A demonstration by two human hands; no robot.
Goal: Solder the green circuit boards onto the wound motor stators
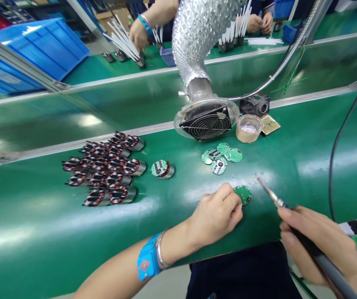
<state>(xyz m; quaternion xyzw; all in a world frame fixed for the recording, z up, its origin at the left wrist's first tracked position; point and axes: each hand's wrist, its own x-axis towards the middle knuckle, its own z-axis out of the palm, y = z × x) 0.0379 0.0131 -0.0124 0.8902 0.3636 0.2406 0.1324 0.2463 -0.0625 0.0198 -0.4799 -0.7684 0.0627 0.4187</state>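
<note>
My left hand [217, 214], a blue strap on its wrist, is closed on the edge of a round green circuit board [243, 195] low over the bench. Whether anything else sits under those fingers is hidden. In my right hand [318, 245] is a soldering iron [270, 191], its tip pointing up and left, apart from the board. Several more round circuit boards [218, 166] lie in a loose cluster beyond my hands. Left of them stands a metal motor stator [167, 171] with a circuit board [159, 168] on top.
Rows of wound motor cans [116, 179] stand at the left. A fume extractor [208, 122] hangs over the back edge, beside a solder tub [249, 129] and a small sponge tray [271, 124]. A black cable [332, 166] crosses the right side. Co-workers' hands [139, 35] work across the divider.
</note>
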